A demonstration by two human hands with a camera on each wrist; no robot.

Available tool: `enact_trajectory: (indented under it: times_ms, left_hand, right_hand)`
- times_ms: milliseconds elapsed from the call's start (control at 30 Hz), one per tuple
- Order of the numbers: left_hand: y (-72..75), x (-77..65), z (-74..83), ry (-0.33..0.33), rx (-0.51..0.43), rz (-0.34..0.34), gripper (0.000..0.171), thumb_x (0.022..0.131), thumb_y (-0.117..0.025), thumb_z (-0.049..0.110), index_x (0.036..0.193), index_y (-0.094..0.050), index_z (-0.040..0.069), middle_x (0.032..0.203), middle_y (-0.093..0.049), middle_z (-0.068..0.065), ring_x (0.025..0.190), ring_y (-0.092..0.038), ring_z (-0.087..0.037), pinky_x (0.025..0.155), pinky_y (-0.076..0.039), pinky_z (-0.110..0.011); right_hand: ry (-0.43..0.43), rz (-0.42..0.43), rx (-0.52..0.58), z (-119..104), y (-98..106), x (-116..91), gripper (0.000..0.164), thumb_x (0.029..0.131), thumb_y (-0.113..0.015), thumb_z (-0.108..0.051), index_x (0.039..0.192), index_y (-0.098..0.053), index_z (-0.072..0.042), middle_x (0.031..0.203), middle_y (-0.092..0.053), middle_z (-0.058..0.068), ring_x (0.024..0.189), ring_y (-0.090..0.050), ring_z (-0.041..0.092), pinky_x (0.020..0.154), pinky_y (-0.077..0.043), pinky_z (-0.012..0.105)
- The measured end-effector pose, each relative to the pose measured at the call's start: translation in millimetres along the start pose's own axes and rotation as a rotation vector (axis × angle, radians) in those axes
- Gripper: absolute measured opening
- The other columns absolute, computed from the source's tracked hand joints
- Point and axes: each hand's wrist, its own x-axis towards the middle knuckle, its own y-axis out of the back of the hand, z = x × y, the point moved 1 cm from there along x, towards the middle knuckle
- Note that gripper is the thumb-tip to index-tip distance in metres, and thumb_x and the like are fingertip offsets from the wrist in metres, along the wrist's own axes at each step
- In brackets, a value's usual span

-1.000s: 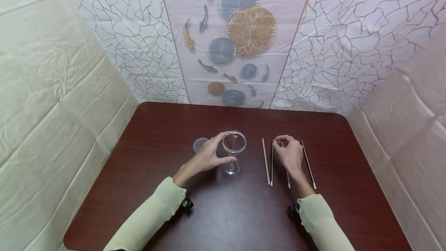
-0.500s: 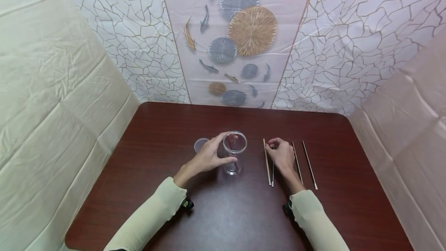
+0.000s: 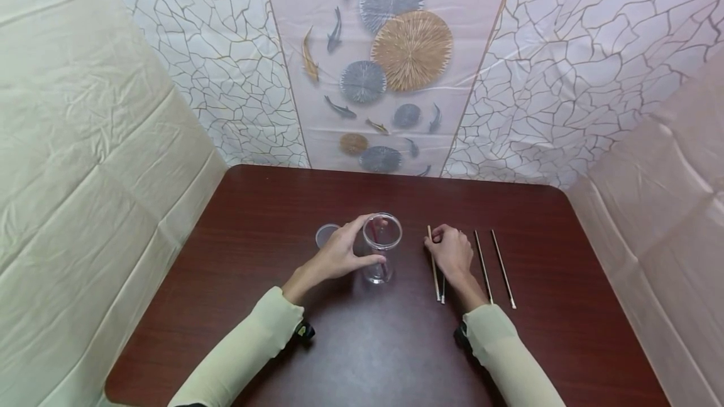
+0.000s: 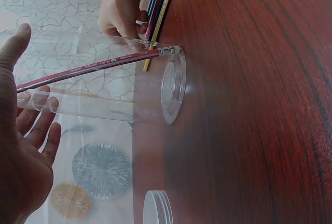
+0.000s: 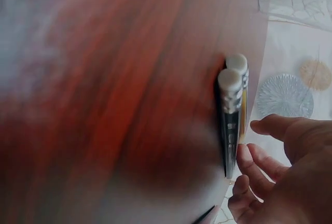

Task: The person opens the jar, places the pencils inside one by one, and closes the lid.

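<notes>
L hand [image 3: 339, 253] was curved round a tall clear cylindrical jar [image 4: 145, 86], thumb on one side & fingers on the other. The jar stood upright approx. mid-table, w/ a red-and-black striped pencil [image 4: 98, 69] slanting inside it, eraser end down at the base. A round translucent lid [image 3: 326, 235] lay just beyond the L hand, on the jar's left.

R hand [image 3: 451, 251] was over the far end of a slim yellow pencil [image 3: 434, 275] — thumb & fingers apart in the right wrist view, contact w/ it unclear. A black pencil w/ white eraser [image 5: 230, 125] lay right beside the yellow one, partly under the hand. To the right, well apart from the jar, were a slim dark pencil [image 3: 483, 265] and, farthest out, another slim dark pencil [image 3: 503, 269] — all on the red-brown wood-grain table [image 3: 362, 357].
</notes>
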Motion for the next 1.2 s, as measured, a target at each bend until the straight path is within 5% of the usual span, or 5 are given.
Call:
enact_trajectory:
  times_ms: [500, 633, 1200]
  left_hand:
    - [0.1, 0.9, -0.2, -0.008, -0.003, 0.007, 0.088, 0.084, -0.092, 0.036, 0.155, -0.047, 0.009, 0.138, -0.068, -0.002, 0.124, -0.065, -0.027, 0.106, -0.05, -0.045]
    - [-0.1, 0.3, -0.5, 0.004, -0.007, 0.007, 0.089, 0.085, -0.092, 0.036, 0.155, -0.046, 0.008, 0.138, -0.068, -0.004, 0.123, -0.066, -0.033, 0.106, -0.05, -0.047]
    - [-0.2, -1.3, 0.3, 0.036, 0.019, -0.001, 0.092, 0.084, -0.092, 0.039, 0.157, -0.045, 0.009, 0.137, -0.068, -0.005, 0.124, -0.064, -0.026, 0.107, -0.05, -0.045]
  right_hand:
    - [-0.032, -0.005, -0.058, -7.1, -6.7, 5.4, 0.013, 0.088, -0.082, -0.014, 0.094, -0.078, -0.003, 0.09, -0.077, 0.017, 0.086, -0.073, 0.046, 0.075, -0.056, 0.059]
    - [-0.055, -0.003, -0.04, -8.4, -5.6, 5.3, 0.01, 0.087, -0.082, -0.012, 0.093, -0.079, -0.004, 0.09, -0.077, 0.015, 0.086, -0.073, 0.045, 0.076, -0.056, 0.058]
    - [-0.099, 0.002, 0.02, -5.7, 1.1, 1.1, 0.009, 0.083, -0.081, -0.018, 0.09, -0.082, -0.013, 0.082, -0.078, 0.004, 0.082, -0.074, 0.039, 0.068, -0.053, 0.054]
